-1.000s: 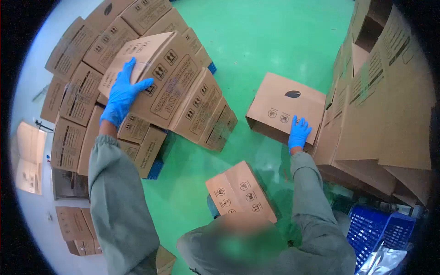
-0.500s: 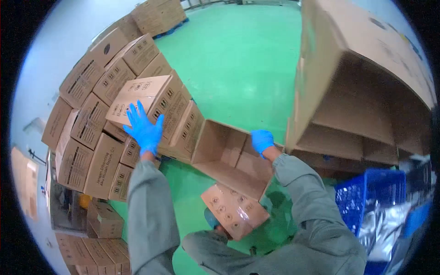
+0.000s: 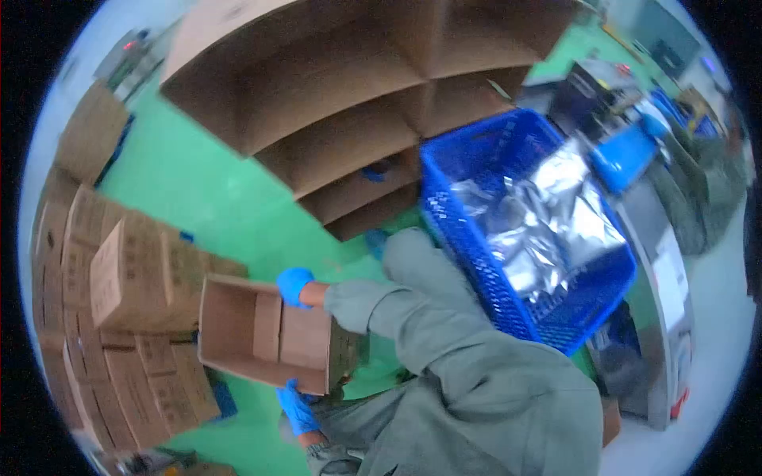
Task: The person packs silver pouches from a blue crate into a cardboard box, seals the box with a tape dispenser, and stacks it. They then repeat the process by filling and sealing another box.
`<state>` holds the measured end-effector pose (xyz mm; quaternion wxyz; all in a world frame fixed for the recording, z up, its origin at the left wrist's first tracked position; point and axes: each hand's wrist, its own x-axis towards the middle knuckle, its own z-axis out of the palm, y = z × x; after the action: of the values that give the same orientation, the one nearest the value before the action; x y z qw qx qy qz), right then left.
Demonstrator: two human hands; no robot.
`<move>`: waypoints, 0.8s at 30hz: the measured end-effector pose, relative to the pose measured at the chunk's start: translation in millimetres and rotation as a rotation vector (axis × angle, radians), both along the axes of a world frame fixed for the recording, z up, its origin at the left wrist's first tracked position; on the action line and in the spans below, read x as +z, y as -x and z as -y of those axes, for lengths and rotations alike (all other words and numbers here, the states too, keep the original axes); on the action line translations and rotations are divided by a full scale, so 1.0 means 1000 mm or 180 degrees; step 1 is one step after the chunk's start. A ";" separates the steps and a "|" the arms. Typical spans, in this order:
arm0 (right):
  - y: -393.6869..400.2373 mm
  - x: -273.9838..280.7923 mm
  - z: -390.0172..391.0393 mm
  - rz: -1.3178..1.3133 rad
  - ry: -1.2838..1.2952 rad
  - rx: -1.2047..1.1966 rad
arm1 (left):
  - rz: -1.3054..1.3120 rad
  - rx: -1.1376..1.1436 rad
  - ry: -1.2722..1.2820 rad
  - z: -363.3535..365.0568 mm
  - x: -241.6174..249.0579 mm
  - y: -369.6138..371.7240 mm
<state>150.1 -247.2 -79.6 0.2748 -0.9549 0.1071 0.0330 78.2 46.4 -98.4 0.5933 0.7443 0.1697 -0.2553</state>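
Note:
An open-topped cardboard box (image 3: 267, 325) sits low in front of me, its inside bare apart from a flap along one wall. My right hand (image 3: 294, 287), in a blue glove, is closed over the rim on the far side. At the near rim my left hand (image 3: 297, 409), gloved the same, has its fingers bent against the cardboard edge; the picture is blurred there. To the left of the open box stand stacked closed cartons (image 3: 131, 274), with neither hand on them.
A blue plastic crate (image 3: 444, 238) holding silver foil pouches (image 3: 548, 222) stands to my right. Ahead is a large cardboard shelf unit (image 3: 317, 95). Another person (image 3: 698, 182) works at a bench at the far right, near a blue tray (image 3: 627, 155). The floor (image 3: 190, 174) is green.
My view has swung to the right, bringing the crate and foil pouches into full sight. My left hand has come off the stacked carton to the open box's near rim. The right hand stays on the box.

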 end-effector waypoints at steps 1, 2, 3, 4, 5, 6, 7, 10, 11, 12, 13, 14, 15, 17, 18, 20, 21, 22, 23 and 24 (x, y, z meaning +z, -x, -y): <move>0.018 0.006 0.008 -0.0239 -0.0156 0.0142 | 0.0359 -0.0110 -0.0081 -0.049 -0.094 -0.016; 0.041 0.018 0.026 -0.0253 -0.0147 -0.0020 | 0.0720 -0.0209 -0.0176 -0.091 -0.177 -0.028; 0.078 0.031 0.040 0.0421 -0.0498 -0.0279 | 0.0437 -0.0120 0.0004 -0.069 -0.146 -0.018; 0.121 0.052 0.048 0.1092 -0.0826 -0.0502 | 0.0153 -0.0020 0.0169 -0.047 -0.114 -0.007; 0.169 0.091 0.079 0.1221 -0.1199 -0.0986 | -0.0358 0.0347 0.0483 -0.024 -0.071 0.007; 0.201 0.089 0.113 0.1558 -0.0506 -0.1722 | -0.0193 0.0340 0.0748 -0.016 -0.061 0.015; 0.260 0.095 0.154 0.2472 0.0570 -0.2025 | -0.0234 0.0310 0.0745 -0.015 -0.059 0.017; 0.439 0.095 0.232 0.3195 0.1585 -0.5020 | -0.0408 -0.0066 -0.0025 -0.001 -0.042 0.003; 0.496 0.091 0.246 0.3476 0.1567 -0.6019 | -0.0431 -0.0094 -0.0015 0.010 -0.032 0.015; 0.540 0.087 0.247 0.3829 0.0997 -0.6769 | 0.0877 -0.0059 -0.0446 0.023 -0.023 0.030; 0.561 0.081 0.242 0.4742 0.0157 -0.6643 | 0.2202 -0.0008 -0.0862 0.036 -0.010 0.037; 0.584 0.062 0.239 0.4182 -0.0715 -0.6856 | 0.2215 -0.0009 -0.0835 0.048 0.010 0.036; 0.597 0.039 0.241 0.3565 -0.1589 -0.6964 | 0.2801 -0.0148 -0.1057 0.059 0.035 0.034; 0.585 -0.003 0.238 0.3838 -0.1387 -0.6138 | 0.3415 -0.0283 -0.1336 0.079 0.074 0.033; 0.576 -0.013 0.239 0.4077 -0.1155 -0.5288 | 0.3567 -0.0176 -0.1500 0.094 0.090 0.035; 0.569 -0.010 0.238 0.4236 -0.1174 -0.5057 | 0.4026 -0.0226 -0.1668 0.109 0.108 0.030; 0.568 -0.008 0.238 0.4366 -0.1126 -0.4847 | 0.4065 -0.0203 -0.1674 0.117 0.114 0.031; 0.572 -0.016 0.247 0.4446 -0.1720 -0.5094 | 0.3996 -0.0341 -0.1318 0.132 0.121 0.036; 0.562 -0.007 0.252 0.4502 -0.1738 -0.5067 | 0.3922 -0.0479 -0.0953 0.150 0.129 0.042; 0.547 0.019 0.250 0.4619 -0.1370 -0.5124 | 0.3733 -0.0854 -0.0646 0.168 0.135 0.046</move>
<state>-397.4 -497.5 -60.5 0.3740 -0.3309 0.5026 -0.7057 32.5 -122.0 36.9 0.4766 0.8286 -0.2571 0.1420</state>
